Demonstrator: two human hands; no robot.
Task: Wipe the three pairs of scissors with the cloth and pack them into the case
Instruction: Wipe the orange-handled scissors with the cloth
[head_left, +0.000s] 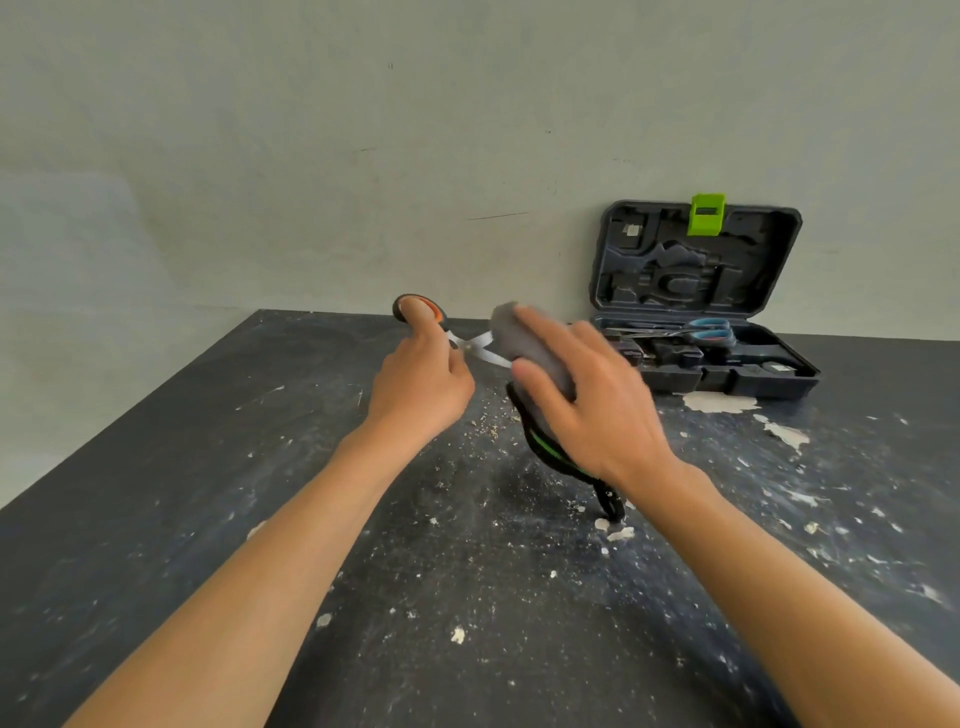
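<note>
At frame centre, the left hand (421, 384) has one of its fingers (415, 317) through the orange-and-black handle of the orange scissors (470, 347), whose pale blades point right, slightly apart. The right hand (587, 395) curls its fingers (540, 325) round a grey cloth (519, 338) wrapped over the blade tips. Beneath that hand, black-and-green scissors (550, 454) lie on the speckled dark worktop (260, 519). At right, the open case (701, 291) leans its lid against the wall, blue-handled scissors (709, 332) inside. Both forearms reach in from the lower corners.
</note>
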